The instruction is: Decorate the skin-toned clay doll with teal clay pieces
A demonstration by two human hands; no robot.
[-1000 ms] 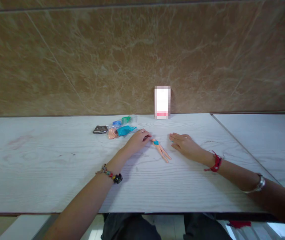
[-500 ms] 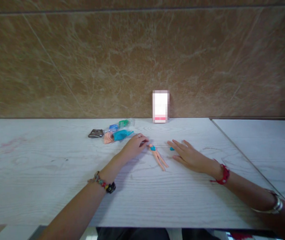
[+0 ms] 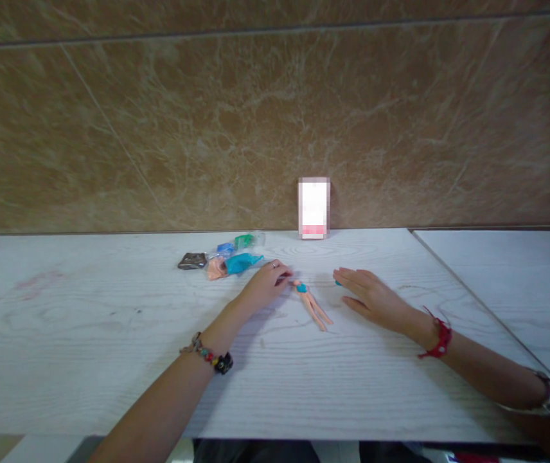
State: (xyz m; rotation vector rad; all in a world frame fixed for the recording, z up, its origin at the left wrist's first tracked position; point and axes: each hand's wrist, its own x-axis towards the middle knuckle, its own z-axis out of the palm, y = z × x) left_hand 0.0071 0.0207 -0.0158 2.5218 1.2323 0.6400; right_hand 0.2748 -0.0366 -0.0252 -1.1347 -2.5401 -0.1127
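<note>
A small clay figure (image 3: 315,308) lies flat on the table, its body skin-toned with a blue patch at the chest. My left hand (image 3: 268,284) rests beside the figure's head, with loosely bent fingers and a gap behind the thumb. Whether the fingertips touch the head I cannot tell. To the right, my right hand (image 3: 374,297) is stretched out palm down, fingers together and thumb apart. Under its fingertips lies a bit of blue clay (image 3: 337,283), mostly covered by the fingers.
Bagged clay lies left of my left hand: a turquoise bag (image 3: 242,263), a peach bag (image 3: 216,269), a dark brown bag (image 3: 192,260), a blue bag (image 3: 225,247) and a green bag (image 3: 244,241). A blurred, bright phone-like panel (image 3: 313,209) leans on the tiled wall (image 3: 183,128).
My right hand has shifted slightly over the blue clay, its spread fingers now together, covering more of it. My left hand and the figure keep their places; the whole view has shifted slightly.
</note>
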